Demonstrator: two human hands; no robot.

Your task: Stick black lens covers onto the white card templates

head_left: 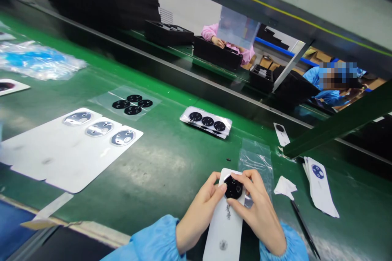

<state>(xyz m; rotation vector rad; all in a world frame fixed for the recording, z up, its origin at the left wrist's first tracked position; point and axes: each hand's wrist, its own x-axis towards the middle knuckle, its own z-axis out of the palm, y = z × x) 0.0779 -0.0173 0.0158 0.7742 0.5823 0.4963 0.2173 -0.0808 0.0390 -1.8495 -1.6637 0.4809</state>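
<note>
Blue sleeves (153, 240): two cuffs enter over the near edge of the green worktop (159, 163), both belonging to the camera's wearer.
Left hand (203, 206): closed narrowly on the white back panel (223, 228), thumb on top at its left side, apparently to steady it just off the surface.
Right hand (260, 208): fingertips pinched around the black camera disc (233, 187), touching mostly its rim, probably to keep prints off its face.
Disc and panel: the disc sits at the panel's far end, close to the worktop's near edge and right of its middle; the panel's length runs back toward the person.
Right side, within reach: a clear film sleeve (255, 157) lies just beyond the panel. A white paper scrap (284, 186) and a thin black tool (303, 224) lie beside the right hand. A stack of white panels (321, 189) rests nearer the right edge, likely kept there for easy picking.
Left side: three white panels (70, 151) lie flat side by side, silver rings up, spread rather than stacked so that each face shows.
Middle: a clear sheet of four discs (131, 104) and a stack of three-disc strips (206, 121) lie apart; a single-disc strip (281, 133) lies near the far edge.
Far left edge: a crumpled blue-tinted bag (36, 61).
Beyond the far edge: black trays (217, 53) line a second bench. A co-worker's pink sleeve (210, 32) reaches to one of them, and another person in blue (324, 89) works further right.
</note>
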